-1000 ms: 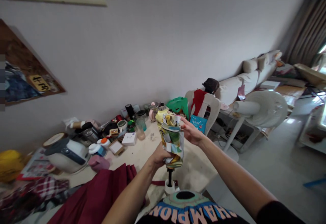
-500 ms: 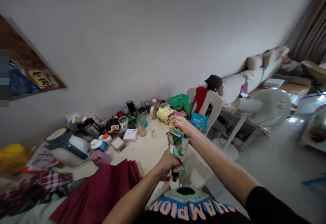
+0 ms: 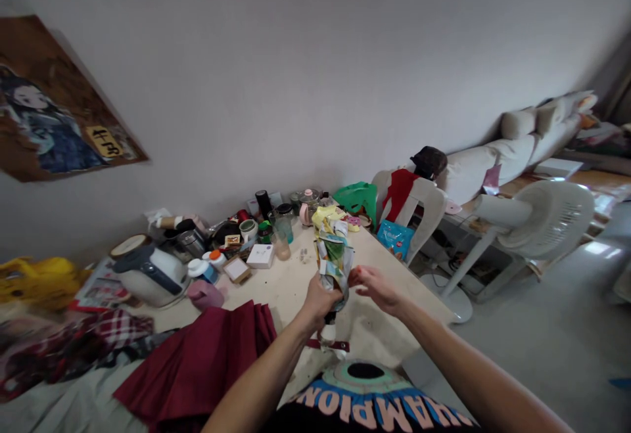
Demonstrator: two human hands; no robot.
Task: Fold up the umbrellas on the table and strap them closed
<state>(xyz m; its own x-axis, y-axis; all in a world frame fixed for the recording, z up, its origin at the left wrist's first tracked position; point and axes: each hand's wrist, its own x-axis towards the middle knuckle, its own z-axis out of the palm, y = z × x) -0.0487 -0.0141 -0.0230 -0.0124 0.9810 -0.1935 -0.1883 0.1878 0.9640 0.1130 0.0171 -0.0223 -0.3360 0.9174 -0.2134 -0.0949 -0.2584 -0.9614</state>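
My left hand [image 3: 323,298] is closed around a bunched folding umbrella [image 3: 336,259] with a green, yellow and white pattern. The umbrella stands nearly upright over the table's front part, its black shaft and white handle [image 3: 328,333] pointing down towards me. Just right of the umbrella is my right hand [image 3: 374,288], its fingers loosely bent and apart, with nothing visible in them. A dark red strap [image 3: 340,345] with a snap lies by the handle. To the left, dark red pleated fabric [image 3: 207,361] spreads over the table.
On the table [image 3: 290,288] are a kettle [image 3: 150,275], a pink cup [image 3: 204,295], a white box [image 3: 260,255], glasses and several jars along the wall. A white chair [image 3: 426,213] holds a blue pouch [image 3: 395,239]. A standing fan [image 3: 547,216] is at the right.
My right hand has left the umbrella's upper end and come down towards me, beside it. The left hand keeps its hold. The camera view has swung slightly left.
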